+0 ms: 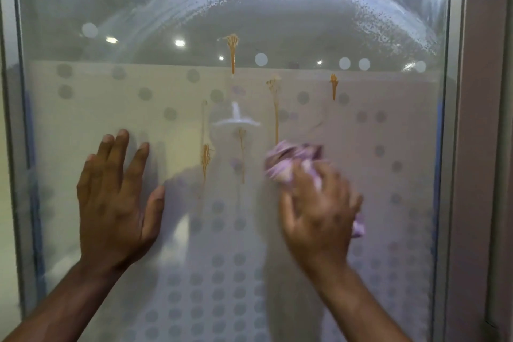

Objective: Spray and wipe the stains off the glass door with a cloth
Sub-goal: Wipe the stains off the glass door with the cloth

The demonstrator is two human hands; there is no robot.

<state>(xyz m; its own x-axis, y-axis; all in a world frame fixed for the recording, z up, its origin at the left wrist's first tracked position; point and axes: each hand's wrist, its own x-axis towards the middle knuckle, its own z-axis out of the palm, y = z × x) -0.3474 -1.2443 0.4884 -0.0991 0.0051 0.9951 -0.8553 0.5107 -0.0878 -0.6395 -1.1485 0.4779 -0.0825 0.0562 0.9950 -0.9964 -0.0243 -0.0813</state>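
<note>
Lilac cloth (288, 161) is bunched under the right hand (319, 211), whose fingers curl round it against the glass door (388, 130); the left hand (116, 203) lies flat, fingers spread, on the glass, orange stains (232, 53) streaking between and above them

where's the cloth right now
In the head view the purple cloth is bunched in the right hand against the glass door, right of centre, just below the long orange drip.

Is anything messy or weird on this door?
Yes. Orange-brown stains have dripped down the middle of the glass door, above and left of the cloth the right hand grips. Wet smears arc across the top.
</note>
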